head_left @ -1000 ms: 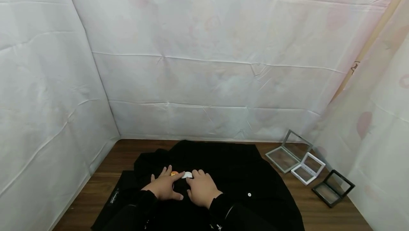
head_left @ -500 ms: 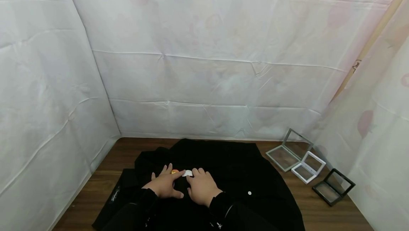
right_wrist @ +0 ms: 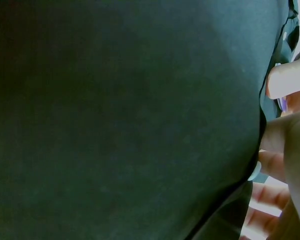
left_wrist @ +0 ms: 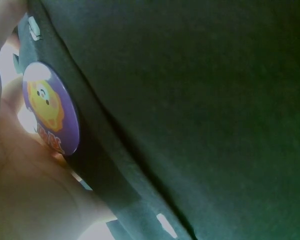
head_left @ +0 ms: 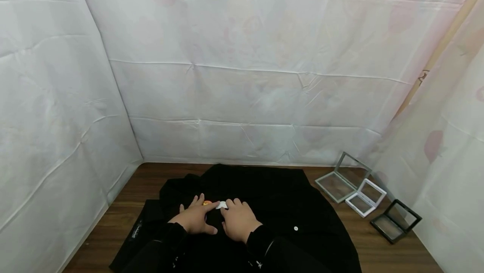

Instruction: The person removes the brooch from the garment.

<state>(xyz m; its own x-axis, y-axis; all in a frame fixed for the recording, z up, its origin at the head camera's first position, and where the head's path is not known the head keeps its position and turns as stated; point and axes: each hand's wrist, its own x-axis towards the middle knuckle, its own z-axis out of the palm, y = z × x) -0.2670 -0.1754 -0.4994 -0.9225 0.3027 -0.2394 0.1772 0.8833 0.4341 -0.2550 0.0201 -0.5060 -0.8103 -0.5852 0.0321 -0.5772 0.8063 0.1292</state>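
A black garment [head_left: 264, 193] lies spread over the wooden table, and both hands rest on it. My left hand [head_left: 193, 218] has its fingers spread out; its index fingertip touches a white piece [head_left: 221, 205], whose kind is too small to tell. The fingers of my right hand [head_left: 239, 221] lie on the cloth at the right edge of that piece. Behind the left fingers shows part of an orange-yellow thing [head_left: 206, 202]. In the left wrist view a purple round badge [left_wrist: 65, 120] with a yellow cartoon figure sits on the cloth beside the left hand.
At the right of the table stand several opened, framed cases: a grey one [head_left: 336, 188], a white one [head_left: 361, 204] and a black one [head_left: 389, 227]. A small white disc [head_left: 296, 228] lies on the garment. White cloth walls [head_left: 234, 96] enclose the table.
The head view has shifted very slightly. Both hands and the white piece keep their places on the garment.
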